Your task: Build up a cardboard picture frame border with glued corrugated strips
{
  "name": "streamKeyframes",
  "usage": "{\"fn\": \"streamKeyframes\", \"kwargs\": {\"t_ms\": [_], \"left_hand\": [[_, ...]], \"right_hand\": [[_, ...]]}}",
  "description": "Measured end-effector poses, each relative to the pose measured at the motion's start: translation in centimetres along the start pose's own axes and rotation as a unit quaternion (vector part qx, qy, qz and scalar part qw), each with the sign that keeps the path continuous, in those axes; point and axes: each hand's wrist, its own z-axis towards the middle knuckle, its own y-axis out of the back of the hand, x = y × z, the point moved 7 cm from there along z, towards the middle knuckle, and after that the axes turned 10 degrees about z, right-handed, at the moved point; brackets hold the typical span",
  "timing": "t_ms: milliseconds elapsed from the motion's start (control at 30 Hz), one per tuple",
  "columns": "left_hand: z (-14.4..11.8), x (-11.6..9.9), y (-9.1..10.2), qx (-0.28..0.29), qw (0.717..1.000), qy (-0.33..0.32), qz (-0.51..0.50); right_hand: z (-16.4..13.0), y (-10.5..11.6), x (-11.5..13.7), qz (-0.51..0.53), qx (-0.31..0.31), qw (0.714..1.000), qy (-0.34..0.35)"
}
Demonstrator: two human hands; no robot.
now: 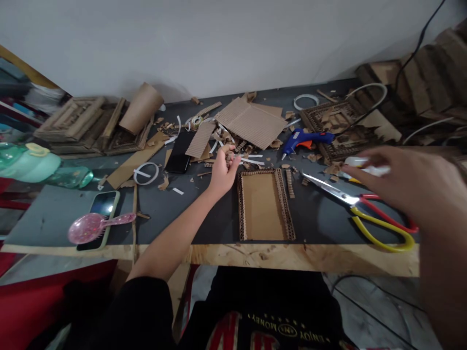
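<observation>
My left hand (223, 170) reaches to the middle of the dark table and pinches a small corrugated cardboard strip (229, 156) at the edge of a scrap pile. Just right of it lies a rectangular cardboard frame (264, 205) with corrugated borders. My right hand (408, 182) is raised close to the camera on the right, blurred, its fingers around a small white object (367, 167). Below that hand lie scissors (368, 209) with red and yellow handles. A blue glue gun (304, 140) rests behind the frame.
Corrugated sheets (251, 124), white strips and cuttings litter the back. A black phone (179, 151), a tape ring (146, 173), a second phone (102, 206) under a pink hairbrush (91, 227), stacked cardboard frames (83, 126) left, another ornate frame (337, 127) and cables right. Plywood table edge (292, 257) runs in front.
</observation>
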Motion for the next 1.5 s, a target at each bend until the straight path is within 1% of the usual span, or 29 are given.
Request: {"fn": "streamKeyframes", "kwargs": {"t_ms": [33,67,100,133,167,233,300,333,367,433,500,533,567,667,733,833,933,1033,1100,1200,1333,1500], "left_hand": [[-0.2,-0.6,0.0,0.008,0.999,-0.025,0.035],[-0.4,-1.2,-0.1,0.016,0.996,-0.052,0.070],[-0.7,-1.7,-0.3,0.025,0.991,-0.076,0.105],[-1.0,-2.3,-0.5,0.034,0.985,-0.095,0.139],[-1.3,-2.7,-0.8,0.042,0.979,-0.108,0.169],[-1.7,-3.1,-1.1,0.050,0.969,-0.115,0.211],[-1.8,-3.1,-1.2,0.046,0.968,-0.101,0.227],[-1.7,-2.9,-1.1,0.040,0.968,-0.092,0.229],[-1.7,-2.8,-1.0,0.032,0.969,-0.083,0.230],[-1.5,-2.5,-0.8,0.021,0.970,-0.069,0.230],[-1.4,-2.3,-0.8,0.019,0.971,-0.061,0.230],[-1.4,-2.3,-0.9,0.020,0.971,-0.059,0.231],[-1.5,-2.4,-0.9,0.020,0.970,-0.057,0.235],[-1.7,-2.8,-1.0,0.010,0.965,-0.039,0.258],[-1.9,-3.0,-1.0,-0.002,0.961,-0.019,0.277],[-2.0,-3.3,-1.2,-0.009,0.958,0.000,0.285],[-2.0,-3.4,-1.4,-0.004,0.961,0.007,0.277],[-2.0,-3.4,-1.4,0.004,0.960,0.009,0.279],[-1.9,-3.5,-1.5,0.018,0.956,0.008,0.292],[-2.0,-3.8,-1.6,0.054,0.940,0.016,0.337],[-2.0,-4.2,-1.8,0.088,0.919,0.024,0.384],[-1.9,-4.4,-1.9,0.093,0.919,0.024,0.382]], "right_hand": [[1.5,0.0,2.1,0.035,-0.013,0.998,0.046],[3.1,-0.4,4.1,0.051,-0.011,0.994,0.101],[4.6,-0.9,5.8,0.051,-0.012,0.987,0.152],[6.0,-1.6,7.0,0.043,-0.007,0.982,0.186],[7.3,-2.6,7.6,0.029,0.015,0.981,0.193],[9.2,-4.3,8.0,0.002,0.062,0.981,0.183],[9.8,-5.1,7.7,-0.014,0.087,0.984,0.154],[9.7,-5.0,7.6,-0.012,0.080,0.987,0.142],[9.4,-4.6,7.5,-0.002,0.060,0.990,0.126],[8.5,-3.3,7.0,0.039,-0.003,0.996,0.083],[7.5,-2.2,6.2,0.087,-0.064,0.994,0.029],[7.0,-1.8,5.9,0.106,-0.085,0.991,0.012],[6.7,-1.7,5.7,0.121,-0.095,0.988,0.010],[6.4,-1.6,5.8,0.143,-0.116,0.982,0.046],[6.1,-1.8,6.1,0.148,-0.115,0.980,0.073],[4.8,-2.4,7.7,0.136,-0.097,0.977,0.134],[2.7,-3.4,10.0,0.105,-0.079,0.973,0.192],[1.4,-5.1,11.5,0.095,-0.085,0.970,0.206],[1.1,-6.3,12.0,0.102,-0.089,0.966,0.220],[1.3,-7.8,12.2,0.102,-0.111,0.958,0.243],[1.5,-8.6,11.6,0.102,-0.157,0.947,0.262],[1.2,-8.9,11.4,0.103,-0.166,0.941,0.276]]}}
